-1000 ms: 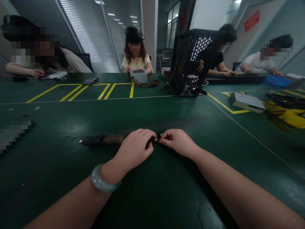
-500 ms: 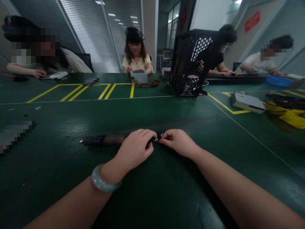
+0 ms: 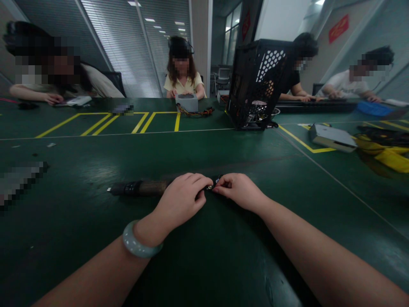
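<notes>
A long, dark, rod-shaped tool (image 3: 150, 188) with a brownish middle lies across the green table, its small metal tip pointing left. My left hand (image 3: 183, 194) is closed over the right part of this tool, palm down, hiding much of it. Just beyond my left fingertips a small brass-coloured metal piece (image 3: 209, 187) shows at the tool's right end. My right hand (image 3: 238, 189) is pinched close beside that piece. What sits between its thumb and fingers is too small and dark to make out. A pale bangle (image 3: 137, 243) circles my left wrist.
A black computer case (image 3: 246, 85) stands at the back right of the table (image 3: 96, 256). A power supply (image 3: 188, 102) with bundled cables sits before a co-worker. To the right lie a grey metal box (image 3: 332, 137) and a yellow bag (image 3: 393, 157). Several people work across the table.
My left fingertips have shifted slightly to the right at the tool's end. My right hand and the tool stay almost in place.
</notes>
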`<act>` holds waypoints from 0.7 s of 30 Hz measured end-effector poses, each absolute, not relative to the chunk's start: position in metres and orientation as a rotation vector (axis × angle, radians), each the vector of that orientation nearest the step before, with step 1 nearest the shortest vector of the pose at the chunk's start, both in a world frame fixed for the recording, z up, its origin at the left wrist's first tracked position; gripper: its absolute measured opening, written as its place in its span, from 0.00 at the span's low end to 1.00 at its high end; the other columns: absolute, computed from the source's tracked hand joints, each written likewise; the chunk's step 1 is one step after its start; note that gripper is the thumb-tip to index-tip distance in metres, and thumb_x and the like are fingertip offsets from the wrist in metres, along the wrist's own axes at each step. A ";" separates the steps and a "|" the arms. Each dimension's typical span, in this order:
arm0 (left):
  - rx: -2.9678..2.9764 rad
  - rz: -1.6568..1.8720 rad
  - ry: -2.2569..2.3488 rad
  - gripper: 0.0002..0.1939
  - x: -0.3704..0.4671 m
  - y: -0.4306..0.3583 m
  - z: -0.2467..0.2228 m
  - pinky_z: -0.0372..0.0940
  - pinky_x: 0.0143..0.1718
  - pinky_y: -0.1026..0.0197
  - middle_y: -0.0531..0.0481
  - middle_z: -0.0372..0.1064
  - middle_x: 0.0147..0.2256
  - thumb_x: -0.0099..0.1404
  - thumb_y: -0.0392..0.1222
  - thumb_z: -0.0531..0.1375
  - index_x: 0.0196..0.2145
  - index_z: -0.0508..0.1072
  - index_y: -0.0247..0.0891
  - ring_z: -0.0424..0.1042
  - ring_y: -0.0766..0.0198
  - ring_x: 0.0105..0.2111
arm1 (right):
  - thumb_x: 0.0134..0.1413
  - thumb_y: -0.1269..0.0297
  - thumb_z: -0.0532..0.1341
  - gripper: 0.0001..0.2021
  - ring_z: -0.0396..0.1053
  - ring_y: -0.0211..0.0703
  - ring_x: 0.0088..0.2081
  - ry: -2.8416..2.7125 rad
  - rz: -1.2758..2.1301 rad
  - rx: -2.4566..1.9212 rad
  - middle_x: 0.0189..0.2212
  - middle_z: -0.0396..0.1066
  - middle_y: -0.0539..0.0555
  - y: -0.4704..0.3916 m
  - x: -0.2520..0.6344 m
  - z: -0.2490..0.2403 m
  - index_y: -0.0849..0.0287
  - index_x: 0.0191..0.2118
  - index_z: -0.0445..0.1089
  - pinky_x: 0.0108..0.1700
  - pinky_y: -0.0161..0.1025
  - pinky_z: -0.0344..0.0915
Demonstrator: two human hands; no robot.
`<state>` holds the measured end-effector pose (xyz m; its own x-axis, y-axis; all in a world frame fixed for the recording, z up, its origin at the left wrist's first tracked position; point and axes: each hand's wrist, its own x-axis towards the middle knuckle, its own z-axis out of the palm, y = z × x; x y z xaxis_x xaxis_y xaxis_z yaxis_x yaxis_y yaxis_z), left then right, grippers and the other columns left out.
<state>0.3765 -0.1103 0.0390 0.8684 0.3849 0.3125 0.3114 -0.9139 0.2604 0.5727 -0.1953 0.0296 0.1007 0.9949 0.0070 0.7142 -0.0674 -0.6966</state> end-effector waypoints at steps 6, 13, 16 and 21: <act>2.860 0.559 0.512 0.13 0.377 -0.109 0.036 0.64 0.49 0.50 0.49 0.70 0.45 0.62 0.32 0.56 0.44 0.71 0.41 0.68 0.56 0.45 | 0.54 0.58 0.65 0.08 0.67 0.35 0.27 -1.667 0.656 -1.852 0.27 0.73 0.47 -0.194 0.573 0.027 0.56 0.31 0.75 0.29 0.33 0.55; 2.834 0.565 0.589 0.12 0.377 -0.111 0.037 0.65 0.47 0.51 0.49 0.71 0.44 0.62 0.34 0.57 0.45 0.70 0.41 0.69 0.57 0.44 | 0.55 0.57 0.64 0.08 0.68 0.35 0.28 -1.658 0.682 -1.831 0.27 0.73 0.47 -0.195 0.574 0.029 0.56 0.32 0.75 0.30 0.33 0.57; 2.840 0.563 0.550 0.14 0.376 -0.110 0.038 0.65 0.48 0.51 0.49 0.70 0.45 0.62 0.33 0.56 0.46 0.69 0.42 0.69 0.57 0.45 | 0.55 0.57 0.64 0.08 0.68 0.35 0.28 -1.671 0.671 -1.830 0.27 0.73 0.47 -0.195 0.574 0.029 0.55 0.32 0.75 0.29 0.33 0.57; 2.836 0.546 0.549 0.12 0.377 -0.109 0.037 0.65 0.47 0.50 0.49 0.70 0.44 0.63 0.34 0.56 0.44 0.70 0.41 0.69 0.57 0.44 | 0.54 0.57 0.65 0.08 0.68 0.36 0.29 -1.673 0.665 -1.839 0.28 0.73 0.47 -0.195 0.573 0.029 0.56 0.32 0.75 0.30 0.33 0.57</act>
<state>0.3766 -0.1092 0.0368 0.8626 0.3941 0.3171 0.3198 -0.9106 0.2617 0.5730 -0.1950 0.0294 0.0979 0.9951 0.0095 0.7169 -0.0639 -0.6942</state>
